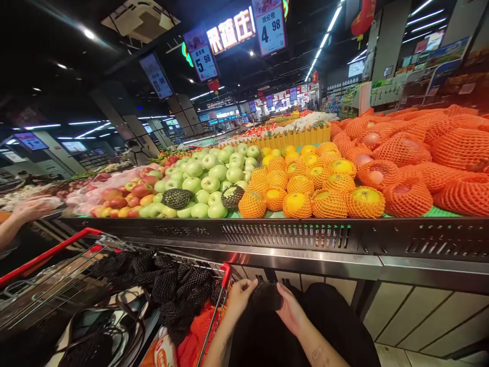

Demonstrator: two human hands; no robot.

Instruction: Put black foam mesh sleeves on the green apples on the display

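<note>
A fruit display stand (282, 235) bears piled green apples (212, 171); below it at left, a shopping cart (226, 272) holds black nets (165, 285). Beside the cart, the left hand (240, 299) and right hand (293, 310) pinch opposite edges of a small black piece (266, 296), located between them below the stand's rim.

The left edge cuts off the cart (49, 253) and another person's arm (10, 226); the held black thing (266, 296) (against dark clothes (324, 326)) looks indistinct.
</note>
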